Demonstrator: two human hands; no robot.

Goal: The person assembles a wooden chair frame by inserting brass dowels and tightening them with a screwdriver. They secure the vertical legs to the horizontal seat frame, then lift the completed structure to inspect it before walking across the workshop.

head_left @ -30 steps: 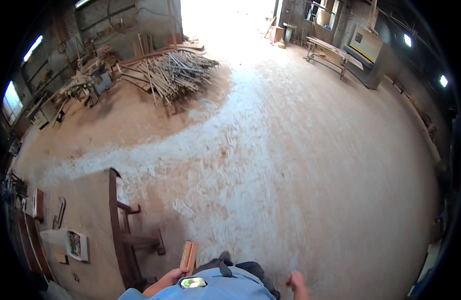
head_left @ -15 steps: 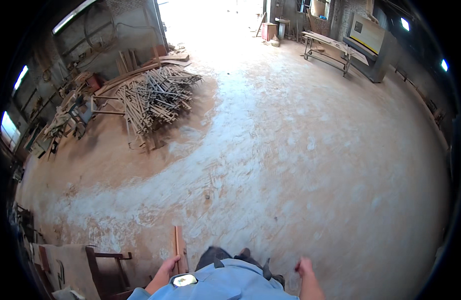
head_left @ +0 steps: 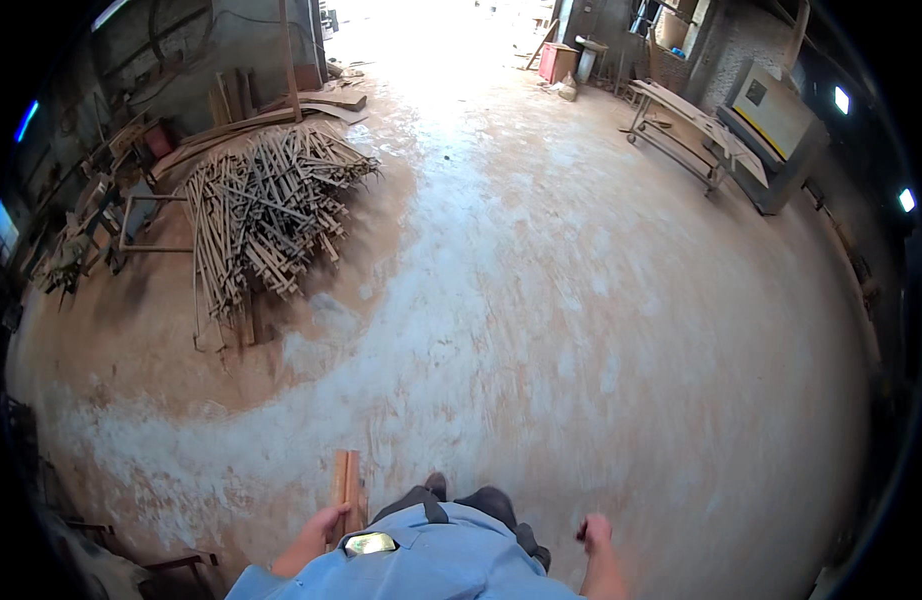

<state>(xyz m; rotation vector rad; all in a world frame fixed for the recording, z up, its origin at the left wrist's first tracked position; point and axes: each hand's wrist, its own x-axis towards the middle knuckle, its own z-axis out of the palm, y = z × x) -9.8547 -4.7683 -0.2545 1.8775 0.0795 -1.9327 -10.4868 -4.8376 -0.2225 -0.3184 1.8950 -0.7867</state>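
Upright at my left side, my left hand [head_left: 327,520] is wrapped round a pair of reddish-brown wooden strips [head_left: 352,484]. Their upper ends rise above the hand, and their lower ends are hidden behind my blue shirt. On the other side, my right hand [head_left: 595,530] hangs over the bare floor with its fingers curled in. Nothing shows in it, and it touches nothing.
A large pile of thin wooden sticks [head_left: 271,200] lies on the dusty floor [head_left: 541,350] at the far left. A wheeled trolley [head_left: 686,115] stands by a grey machine [head_left: 771,125] at the far right. A red box [head_left: 556,63] sits near the bright doorway. Dark frames [head_left: 186,565] are at the lower left.
I have walked forward: the stick pile and trolley look nearer, and the frames at lower left have slid back. The wooden strips stay in my left hand.
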